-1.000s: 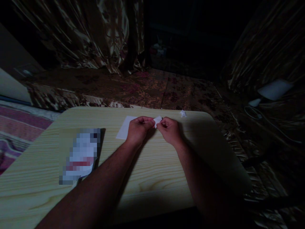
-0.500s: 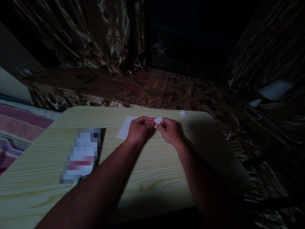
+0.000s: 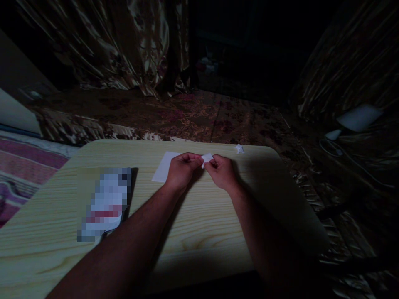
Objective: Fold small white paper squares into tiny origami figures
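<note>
Since the earliest frame, the small folded paper (image 3: 207, 158) has turned slightly between the fingertips and now shows a flatter, squarer top face; the hands themselves have scarcely shifted. The left hand (image 3: 180, 168) has its thumb and forefinger clamped on the paper's left side, and the right hand (image 3: 223, 168) pinches its right, near corner; how the remaining right fingers sit underneath cannot be told. Gripping from opposite sides probably keeps so small a piece steady, with its upper face uncovered and in the wearer's sight.

The paper is over the far half of the wooden table (image 3: 199, 232), near the middle of its width. A white sheet (image 3: 160, 169) lies just left of and partly behind the left hand, perhaps kept there for easy reach. A white star-shaped piece (image 3: 239, 148) sits to the far right, by the far edge, seemingly out of the fingers' way. A blurred-out flat item (image 3: 107, 195) lies left of the left forearm, apart from the sheet.

Pale wood stretches between the forearms toward the near side, giving room to draw back; the far edge is close beyond the fingertips.
</note>
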Tool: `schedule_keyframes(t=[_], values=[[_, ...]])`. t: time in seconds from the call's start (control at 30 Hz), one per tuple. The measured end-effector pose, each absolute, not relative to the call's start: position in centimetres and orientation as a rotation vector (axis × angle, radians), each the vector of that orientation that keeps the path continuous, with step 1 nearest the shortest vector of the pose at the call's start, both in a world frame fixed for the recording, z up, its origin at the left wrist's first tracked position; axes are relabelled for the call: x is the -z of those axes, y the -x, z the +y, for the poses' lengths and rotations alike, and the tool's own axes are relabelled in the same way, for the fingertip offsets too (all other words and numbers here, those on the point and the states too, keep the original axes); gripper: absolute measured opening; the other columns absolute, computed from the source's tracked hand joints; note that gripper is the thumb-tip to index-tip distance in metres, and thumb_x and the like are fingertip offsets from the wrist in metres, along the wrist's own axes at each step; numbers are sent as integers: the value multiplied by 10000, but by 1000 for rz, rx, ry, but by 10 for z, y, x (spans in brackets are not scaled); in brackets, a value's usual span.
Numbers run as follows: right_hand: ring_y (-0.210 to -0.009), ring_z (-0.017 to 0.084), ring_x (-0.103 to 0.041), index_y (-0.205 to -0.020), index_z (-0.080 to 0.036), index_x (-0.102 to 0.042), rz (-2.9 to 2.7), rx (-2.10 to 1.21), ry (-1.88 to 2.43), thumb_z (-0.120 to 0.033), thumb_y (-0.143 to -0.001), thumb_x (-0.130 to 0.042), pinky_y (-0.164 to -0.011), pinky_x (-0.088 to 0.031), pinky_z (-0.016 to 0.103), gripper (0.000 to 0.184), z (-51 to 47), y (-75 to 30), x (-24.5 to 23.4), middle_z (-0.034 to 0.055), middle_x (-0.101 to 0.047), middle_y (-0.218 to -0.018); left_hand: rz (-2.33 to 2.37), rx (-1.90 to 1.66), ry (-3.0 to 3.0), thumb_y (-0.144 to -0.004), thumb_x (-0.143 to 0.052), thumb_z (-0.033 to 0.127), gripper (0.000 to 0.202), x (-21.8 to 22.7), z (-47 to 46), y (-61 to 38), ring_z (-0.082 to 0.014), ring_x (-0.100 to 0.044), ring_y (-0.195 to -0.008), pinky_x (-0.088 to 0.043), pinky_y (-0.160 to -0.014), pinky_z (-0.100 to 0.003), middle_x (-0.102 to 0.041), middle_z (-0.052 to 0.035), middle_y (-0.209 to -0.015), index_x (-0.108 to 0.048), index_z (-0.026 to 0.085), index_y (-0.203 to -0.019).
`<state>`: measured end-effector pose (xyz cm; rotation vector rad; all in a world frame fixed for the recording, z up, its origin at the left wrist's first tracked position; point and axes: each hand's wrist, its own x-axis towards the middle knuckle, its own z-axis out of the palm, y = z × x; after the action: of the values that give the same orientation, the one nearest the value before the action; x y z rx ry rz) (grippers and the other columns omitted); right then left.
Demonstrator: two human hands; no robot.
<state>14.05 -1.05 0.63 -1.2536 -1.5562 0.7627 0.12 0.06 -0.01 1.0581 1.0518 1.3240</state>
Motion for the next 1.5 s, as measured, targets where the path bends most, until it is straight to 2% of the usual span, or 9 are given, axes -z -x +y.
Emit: schedule_keyframes(t=[0.27, 0.5, 0.67, 0.83, 1.0, 1.2, 1.5], values=[[-541, 88, -484, -693, -153, -606, -1573, -704, 1293, -270, -756, -550, -489, -343, 190, 145, -13, -137, -9, -25, -586, -605, 1121, -1383, -1262, -700, -688, 354, 236, 0, -2, -5, -110, -554, -607, -431, -590, -222, -653, -33, -702, -672, 133, -783], [-565, 94, -522, -730, -179, -553, -1509, -671, 1259, -319, -720, -631, -518, -397, 193, 161, -12, -136, -5, -32, -571, -626, 1301, -1491, -1400, -740, -638, 297, 163, -4, -3, -3, -106, -548, -618, -433, -597, -211, -647, -18, -714, -661, 145, -794], [-575, 83, -495, -871, -201, -524, -1447, -494, 1197, -288, -704, -661, -517, -414, 204, 232, -12, -137, -6, -16, -568, -780, 1376, -1486, -1515, -769, -602, 282, 143, -8, -5, -2, -104, -541, -600, -421, -572, -208, -643, -11, -702, -651, 150, -797], [-633, 86, -484, -872, -199, -617, -1594, -347, 1130, -251, -754, -624, -572, -438, 229, 129, -15, -139, -10, 31, -560, -937, 1399, -1460, -1648, -781, -588, 279, 136, -9, -9, -2, -108, -538, -612, -420, -587, -212, -635, -2, -690, -646, 156, -789], [-642, 89, -487, -834, -203, -661, -1677, -306, 1109, -241, -777, -613, -582, -442, 228, 84, -16, -140, -11, 25, -559, -900, 1367, -1434, -1699, -795, -573, 291, 149, -8, -10, -2, -117, -557, -644, -437, -617, -223, -643, -7, -717, -642, 159, -801], [-664, 102, -514, -811, -199, -648, -1690, -291, 1101, -190, -799, -574, -588, -437, 221, 76, -15, -140, -11, 7, -572, -793, 1406, -1387, -1874, -810, -556, 306, 166, -6, -10, 1, -147, -595, -742, -454, -690, -250, -670, -28, -805, -652, 174, -838], [-727, 133, -544, -776, -205, -628, -1794, -191, 1159, -178, -819, -527, -659, -432, 245, 114, -18, -143, -12, 22, -599, -782, 1432, -1388, -2106, -818, -543, 305, 165, -8, -12, 2, -181, -600, -773, -448, -737, -290, -663, -52, -800, -653, 181, -824]])
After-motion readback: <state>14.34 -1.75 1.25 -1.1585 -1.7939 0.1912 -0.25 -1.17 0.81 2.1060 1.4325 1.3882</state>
